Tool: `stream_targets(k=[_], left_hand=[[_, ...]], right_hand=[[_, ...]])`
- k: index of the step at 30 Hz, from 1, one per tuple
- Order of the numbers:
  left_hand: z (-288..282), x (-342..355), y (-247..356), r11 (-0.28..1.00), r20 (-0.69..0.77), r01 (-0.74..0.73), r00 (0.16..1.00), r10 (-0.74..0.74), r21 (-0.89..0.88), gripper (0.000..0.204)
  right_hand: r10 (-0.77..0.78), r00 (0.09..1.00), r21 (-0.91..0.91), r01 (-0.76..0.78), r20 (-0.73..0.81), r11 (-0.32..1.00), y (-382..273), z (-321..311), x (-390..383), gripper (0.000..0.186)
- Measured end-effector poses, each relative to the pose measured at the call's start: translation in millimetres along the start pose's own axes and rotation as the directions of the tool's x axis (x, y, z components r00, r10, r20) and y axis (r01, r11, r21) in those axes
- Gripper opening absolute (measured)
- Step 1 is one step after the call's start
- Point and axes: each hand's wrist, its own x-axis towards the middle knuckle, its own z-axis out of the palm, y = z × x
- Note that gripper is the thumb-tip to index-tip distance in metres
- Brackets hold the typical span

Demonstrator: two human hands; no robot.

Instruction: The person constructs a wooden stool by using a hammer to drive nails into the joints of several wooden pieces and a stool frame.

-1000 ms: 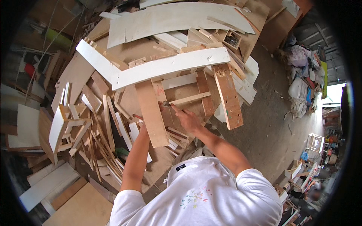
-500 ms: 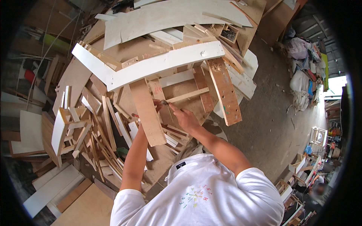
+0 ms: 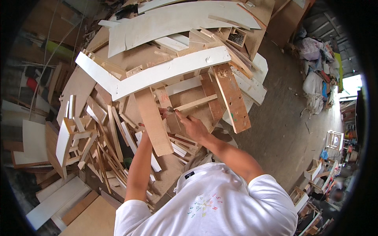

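Observation:
A frame of plywood and wood strips with a long white face board (image 3: 173,65) lies across the worktable in front of me. My right hand (image 3: 193,126) is closed on a hammer (image 3: 169,109), its dark head inside the frame by the inner edge of the left plywood leg (image 3: 154,122). Mostly behind that leg is my left hand (image 3: 162,113); its fingertips show close to the hammer head, bent together, and what they hold is hidden. A wood strip (image 3: 197,102) runs from near the hammer to the right-hand crosspiece. Another plywood leg (image 3: 232,98) juts toward me at right.
Loose wood strips (image 3: 114,135) and a small white-sided frame (image 3: 75,137) are heaped at left. A box of small dark pieces (image 3: 237,36) sits at the far side near a large white panel (image 3: 177,23). Concrete floor (image 3: 283,98) and stuffed bags (image 3: 315,94) lie to the right.
The view has shifted slightly, with the frame a little lower. My hands and the hammer stay at nearly the same place by the left leg.

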Motion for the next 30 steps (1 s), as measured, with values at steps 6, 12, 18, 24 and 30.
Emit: stream_targets(k=[6, 12, 18, 24, 30], left_hand=[[5, -8, 6, 0.999, -0.023, 0.033, 0.999, -0.033, 0.009, 0.023], [17, -9, 26, 0.992, -0.021, -0.075, 0.997, 0.077, 0.097, 0.024], [44, -13, 66, 0.439, 0.064, -0.132, 0.984, 0.168, 0.889, 0.028], [46, -14, 51, 0.371, 0.127, -0.306, 0.891, 0.435, 0.877, 0.027], [54, -14, 60, 0.436, 0.059, -0.246, 0.915, 0.399, 0.866, 0.021]], right_hand=[[0.035, 0.996, -0.08, -0.028, 0.081, 0.996, 2, 3, -11, 0.068], [0.099, 0.993, 0.04, -0.102, 0.057, 0.994, 7, 16, -16, 0.072], [0.21, 0.958, 0.21, -0.168, -0.195, 0.963, -2, -15, -36, 0.052], [0.284, 0.849, 0.048, -0.294, -0.446, 0.955, 45, -59, -68, 0.038], [0.026, 0.929, -0.265, -0.132, -0.368, 0.955, 70, -84, -63, 0.038]])
